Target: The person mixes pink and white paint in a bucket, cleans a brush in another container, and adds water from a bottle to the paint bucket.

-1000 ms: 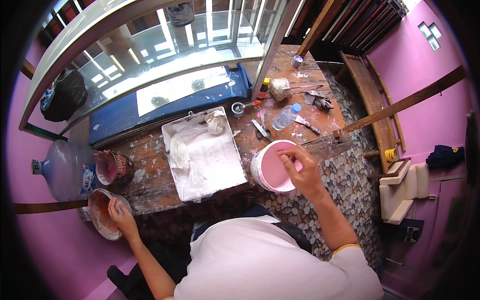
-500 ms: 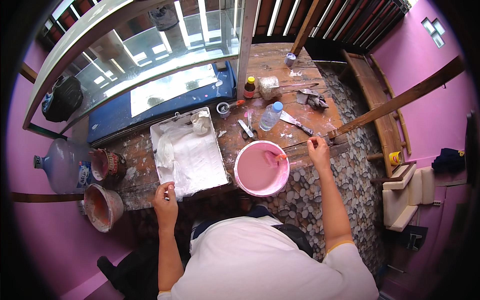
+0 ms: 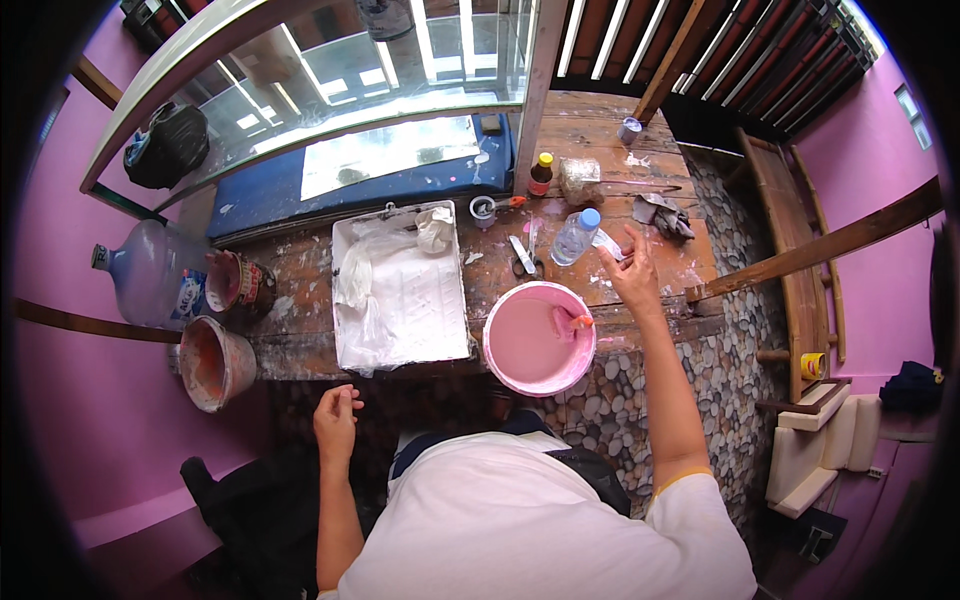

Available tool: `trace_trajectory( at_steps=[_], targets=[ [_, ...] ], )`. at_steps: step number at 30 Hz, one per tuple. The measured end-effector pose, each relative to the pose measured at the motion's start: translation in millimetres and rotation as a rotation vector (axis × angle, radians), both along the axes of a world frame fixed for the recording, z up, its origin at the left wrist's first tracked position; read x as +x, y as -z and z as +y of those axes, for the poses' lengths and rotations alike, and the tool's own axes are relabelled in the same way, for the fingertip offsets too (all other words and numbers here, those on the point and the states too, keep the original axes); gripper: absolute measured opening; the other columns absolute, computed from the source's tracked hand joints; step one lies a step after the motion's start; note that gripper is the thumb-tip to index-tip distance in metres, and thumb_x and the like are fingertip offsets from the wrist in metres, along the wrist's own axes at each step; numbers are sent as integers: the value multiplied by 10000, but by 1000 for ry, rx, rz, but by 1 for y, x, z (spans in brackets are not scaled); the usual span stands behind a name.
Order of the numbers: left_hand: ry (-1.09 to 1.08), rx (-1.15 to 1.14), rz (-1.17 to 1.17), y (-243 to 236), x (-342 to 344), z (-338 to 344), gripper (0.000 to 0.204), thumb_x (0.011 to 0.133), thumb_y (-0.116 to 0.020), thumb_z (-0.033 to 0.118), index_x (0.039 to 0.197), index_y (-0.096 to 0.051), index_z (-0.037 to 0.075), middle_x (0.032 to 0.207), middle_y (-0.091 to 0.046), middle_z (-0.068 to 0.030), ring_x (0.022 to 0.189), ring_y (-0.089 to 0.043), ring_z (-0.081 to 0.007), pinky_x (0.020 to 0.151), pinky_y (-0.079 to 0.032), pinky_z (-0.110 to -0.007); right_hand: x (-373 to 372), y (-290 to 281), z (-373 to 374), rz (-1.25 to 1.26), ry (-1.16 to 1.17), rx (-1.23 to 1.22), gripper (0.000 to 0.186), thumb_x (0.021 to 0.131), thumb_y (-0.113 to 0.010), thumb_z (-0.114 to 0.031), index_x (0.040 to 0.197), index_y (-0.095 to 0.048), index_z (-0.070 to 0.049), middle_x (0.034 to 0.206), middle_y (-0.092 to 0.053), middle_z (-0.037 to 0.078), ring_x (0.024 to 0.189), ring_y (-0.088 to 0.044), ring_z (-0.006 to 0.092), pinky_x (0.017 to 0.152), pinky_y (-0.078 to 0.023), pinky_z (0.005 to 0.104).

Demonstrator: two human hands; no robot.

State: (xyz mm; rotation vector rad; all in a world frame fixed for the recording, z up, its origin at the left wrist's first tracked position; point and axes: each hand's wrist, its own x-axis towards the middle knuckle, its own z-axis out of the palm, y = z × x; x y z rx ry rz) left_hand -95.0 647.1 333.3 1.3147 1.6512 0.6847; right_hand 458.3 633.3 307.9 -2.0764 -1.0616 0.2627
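Note:
My right hand (image 3: 632, 272) is over the table with its fingers spread, beside a clear water bottle (image 3: 574, 240) with a blue cap. Just behind its fingertips shows the pale blade of a scraper (image 3: 606, 243); the hand covers the handle. My left hand (image 3: 337, 412) is low in front of the table edge, fingers curled and thumb against them; whether they hold anything is hidden. Between the hands are a white tray (image 3: 420, 335) with crumpled plastic film and a pink bucket (image 3: 489, 352) of pinkish liquid, with an orange-handled tool leaning inside.
Scissors (image 3: 525, 258), a small cup (image 3: 483, 211), a brown bottle (image 3: 541, 175) and a grey rag (image 3: 663, 215) lie about the stained table. Two used buckets (image 3: 218, 364) (image 3: 240, 283) and a large water jug (image 3: 150, 270) stand left. A glass cabinet (image 3: 330, 140) rises behind.
My right hand has moved forward and left to beside the water bottle, and its fingers have spread. The left hand stays low and curled. The whole view has shifted slightly.

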Motion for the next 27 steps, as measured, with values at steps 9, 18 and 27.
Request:
trace_trajectory(
  at_steps=[9, 18, 27],
  targets=[
    [134, 65, -77, -10, 49, 17, 243, 1081, -579, 211, 1155, -706, 17, 1040, -758, -69, 854, -722, -118, 683, -519, -249, -1, -30, 63, -472, -178, -115, 438, 935, -709, -427, 1157, -599, -65, 1066, -690, 167, 942, -706, 386, 802, -572, 482],
    [694, 488, -69, -75, 168, 57, 550, 952, -767, 224, 1401, -535, 8, 1355, -624, -169, 1239, -624, -290, 994, -522, -379, -79, -204, 4, -490, -191, 123, 367, 929, -760, -351, 1072, -646, -33, 849, -712, 133, 667, -716, 299, 597, -569, 387],
    [898, 847, -44, -112, 233, 81, 933, 719, -945, 300, 1479, -468, 43, 1371, -621, -207, 1247, -630, -390, 1052, -520, -446, -141, -244, -23, -136, -352, 179, 390, 947, -756, -372, 1053, -618, -23, 708, -666, 131, 594, -702, 277, 554, -543, 385]
  ],
)
